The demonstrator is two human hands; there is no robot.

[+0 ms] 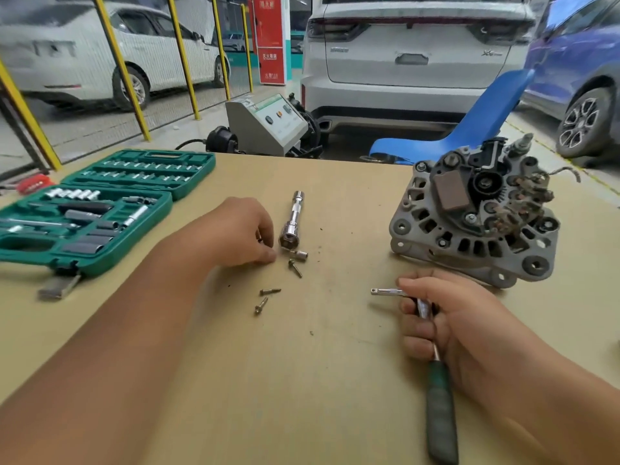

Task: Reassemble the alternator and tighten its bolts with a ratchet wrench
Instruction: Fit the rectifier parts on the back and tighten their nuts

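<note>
Alternator (476,213) near right edge of bench (318,380), tilted, untouched. Right hand (446,317) gripping green-handled wrench (436,380) just in front of it. Left hand (241,233) mid-bench, fingertips curled beside long socket (292,219); grasp unclear. Three bolts (265,298) loose nearby. Socket case (100,209) open at left edge.

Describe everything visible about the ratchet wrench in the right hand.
The ratchet wrench has a shiny metal shank and a long dark green grip that runs down toward the bottom edge of the view. A slim chrome extension bar sticks out sideways from its head, pointing left, with no socket on its tip. The right hand grips it near the head, fingers curled round the shank. It lies low over the tan table, in front of the alternator.
</note>
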